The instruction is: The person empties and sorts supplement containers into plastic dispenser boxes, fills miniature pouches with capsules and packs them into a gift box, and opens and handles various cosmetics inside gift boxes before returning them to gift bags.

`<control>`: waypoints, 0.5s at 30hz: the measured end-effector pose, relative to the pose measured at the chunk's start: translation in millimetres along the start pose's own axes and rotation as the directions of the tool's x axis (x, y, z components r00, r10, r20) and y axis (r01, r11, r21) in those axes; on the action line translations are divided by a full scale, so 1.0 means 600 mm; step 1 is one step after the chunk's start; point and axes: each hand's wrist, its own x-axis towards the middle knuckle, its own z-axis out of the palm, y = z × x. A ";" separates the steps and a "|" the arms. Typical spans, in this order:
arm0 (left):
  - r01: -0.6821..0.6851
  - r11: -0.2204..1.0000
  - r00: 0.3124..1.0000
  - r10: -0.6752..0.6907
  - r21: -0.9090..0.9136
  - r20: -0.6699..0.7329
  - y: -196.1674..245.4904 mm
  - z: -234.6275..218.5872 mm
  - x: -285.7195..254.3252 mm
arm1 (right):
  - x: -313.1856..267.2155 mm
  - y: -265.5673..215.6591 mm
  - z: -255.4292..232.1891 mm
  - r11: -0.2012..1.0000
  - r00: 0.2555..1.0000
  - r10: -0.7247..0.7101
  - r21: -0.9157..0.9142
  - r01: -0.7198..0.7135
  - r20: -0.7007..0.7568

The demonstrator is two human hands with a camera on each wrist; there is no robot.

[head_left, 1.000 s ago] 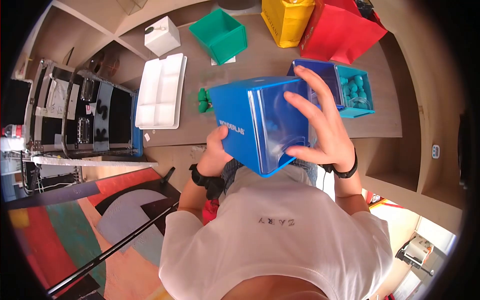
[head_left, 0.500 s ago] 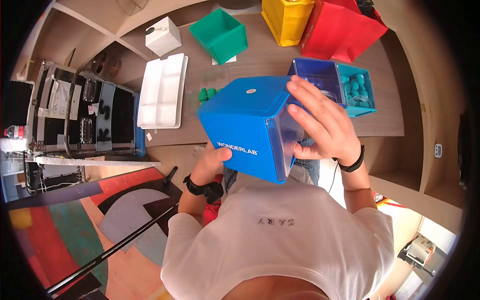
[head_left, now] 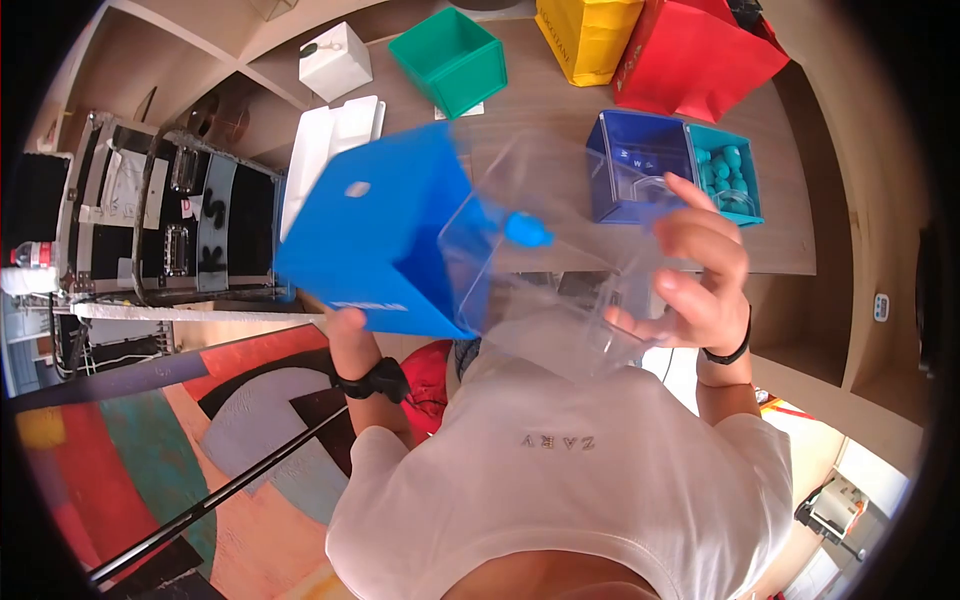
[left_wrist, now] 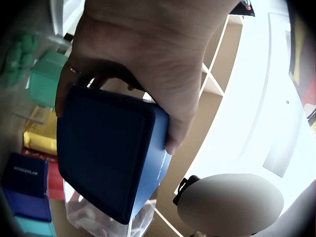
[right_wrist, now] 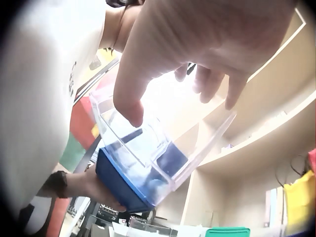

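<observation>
My left hand [head_left: 352, 342] grips a blue box [head_left: 370, 230] by its closed end, held tilted above my lap; in the left wrist view its thumb and fingers straddle the box [left_wrist: 106, 153]. A clear plastic drawer [head_left: 570, 345] juts from the box's open side, blurred by motion. My right hand [head_left: 705, 270] pinches the drawer's outer edge with curled fingers and thumb. Inside the drawer shows a small bright blue piece [head_left: 527, 229]. The right wrist view has the drawer [right_wrist: 170, 182] partly inside the box [right_wrist: 121, 185].
On the table, a dark blue box [head_left: 603, 185] adjoins a teal box [head_left: 748, 180] of teal pieces. Behind stand a green bin [head_left: 480, 80], a yellow bag [head_left: 585, 45] and a red bag [head_left: 690, 65]. A white tray [head_left: 312, 135] lies left, partly hidden; green pieces [left_wrist: 22, 52] appear in the left wrist view.
The blue box has moved left with my left hand. My right hand has drawn the clear drawer out to the right, and the blue piece inside has come into view.
</observation>
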 end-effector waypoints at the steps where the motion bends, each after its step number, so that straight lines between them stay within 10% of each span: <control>1: -0.088 0.995 0.995 0.085 -0.053 -0.054 -0.004 -0.032 0.017 | 0.000 -0.006 -0.004 0.999 0.997 -0.009 -0.040 0.006 -0.075; 4: -0.246 0.961 0.956 0.219 -0.128 -0.196 0.012 -0.039 0.041 | 0.004 -0.007 -0.011 0.993 0.990 -0.040 -0.115 0.024 -0.137; 6: -0.307 0.940 0.926 0.260 -0.149 -0.273 0.021 -0.045 0.047 | 0.005 -0.014 -0.010 0.951 0.936 0.065 -0.306 0.047 0.346; 10: -0.342 0.831 0.930 0.367 -0.438 -0.030 0.019 -0.050 0.044 | -0.014 0.005 0.095 0.868 0.966 -0.015 -0.477 0.140 0.257; 13: -0.443 0.893 0.825 0.443 0.085 -0.350 0.020 -0.037 0.031 | -0.019 0.015 0.126 0.849 0.954 0.049 -0.516 0.116 0.295; 15: -0.301 0.785 0.910 0.406 -0.542 0.082 0.011 -0.055 0.033 | -0.018 0.017 0.138 0.857 0.959 0.078 -0.511 0.074 0.271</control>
